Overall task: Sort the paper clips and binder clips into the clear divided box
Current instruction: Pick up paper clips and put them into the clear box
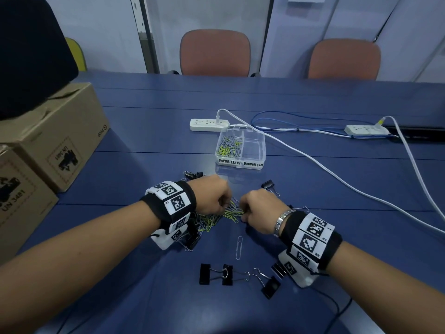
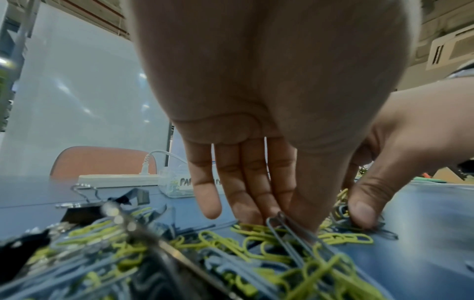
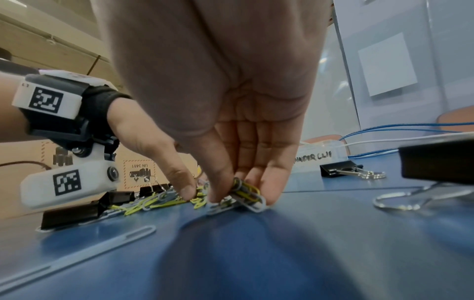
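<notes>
**Both hands in the heap of paper clips**

The paper clips (image 1: 212, 219), yellow-green and grey, lie in a loose heap on the blue table (image 1: 313, 189), near the front edge where the person sits. More of them are already in the left compartment of the clear box (image 1: 240, 146), which stands farther back on the table, well apart from the heap. The right compartment looks empty. The front wall of the box has handwritten labels.

The right hand (image 3: 231, 113) pinches a small bunch of paper clips between thumb and fingertips, and the bunch touches the table. The left hand (image 2: 269, 101) reaches down into the heap with straight fingers; its fingertips (image 2: 247, 211) touch the clips, and I cannot tell if it grasps any of them. The two hands are just beside each other.

Black binder clips (image 1: 216, 274) lie around the heap: two joined ones and some more near the front, one (image 1: 267, 184) beyond the right hand, others under the left wrist. One single grey paper clip (image 1: 239, 247) lies apart, between the hands and the front binder clips.

Behind the box there is a white power strip (image 1: 209, 124) with cables. Cardboard boxes (image 1: 55, 138) stand at the left, and two orange chairs (image 1: 215, 53) stand behind the table.
</notes>
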The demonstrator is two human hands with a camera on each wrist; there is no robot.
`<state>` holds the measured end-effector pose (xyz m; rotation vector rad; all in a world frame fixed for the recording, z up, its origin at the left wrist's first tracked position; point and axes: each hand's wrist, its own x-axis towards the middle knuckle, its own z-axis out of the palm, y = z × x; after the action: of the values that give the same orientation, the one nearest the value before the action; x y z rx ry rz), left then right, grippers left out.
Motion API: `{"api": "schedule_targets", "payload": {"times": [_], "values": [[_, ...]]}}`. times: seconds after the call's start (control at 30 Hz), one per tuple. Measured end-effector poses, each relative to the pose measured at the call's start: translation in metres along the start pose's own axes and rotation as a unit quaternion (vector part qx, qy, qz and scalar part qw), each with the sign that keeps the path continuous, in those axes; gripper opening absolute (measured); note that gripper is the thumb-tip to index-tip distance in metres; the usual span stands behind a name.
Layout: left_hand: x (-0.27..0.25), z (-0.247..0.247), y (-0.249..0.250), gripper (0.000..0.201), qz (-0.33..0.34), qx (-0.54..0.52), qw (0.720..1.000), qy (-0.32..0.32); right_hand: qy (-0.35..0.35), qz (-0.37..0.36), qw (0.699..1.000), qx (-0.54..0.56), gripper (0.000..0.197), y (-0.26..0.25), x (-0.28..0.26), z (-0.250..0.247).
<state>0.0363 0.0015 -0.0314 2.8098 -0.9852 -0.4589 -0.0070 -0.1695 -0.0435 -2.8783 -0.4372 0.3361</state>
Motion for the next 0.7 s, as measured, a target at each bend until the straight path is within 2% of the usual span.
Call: {"api": "schedule_targets", "payload": {"times": [0.2, 0.43, 0.57, 0.7], "values": [[0.004, -0.002, -0.007, 0.01, -0.01, -0.028, 1.0, -0.005, 0.019, 0.017, 0.999, 0.029, 0.016, 0.005, -0.001, -0.007], [0.012, -0.02, -0.019, 0.006, -0.025, -0.091, 0.996, 0.01, 0.041, 0.038, 0.996, 0.077, 0.009, 0.016, 0.004, -0.019], [0.018, -0.032, -0.032, 0.006, -0.039, -0.139, 0.988, 0.046, 0.046, 0.054, 0.992, 0.104, 0.009, 0.025, 0.005, -0.024], [0.035, -0.043, -0.046, 0.008, -0.079, -0.204, 0.968, 0.123, 0.051, 0.055, 0.988, 0.138, 0.006, 0.03, 0.009, -0.026]]}}
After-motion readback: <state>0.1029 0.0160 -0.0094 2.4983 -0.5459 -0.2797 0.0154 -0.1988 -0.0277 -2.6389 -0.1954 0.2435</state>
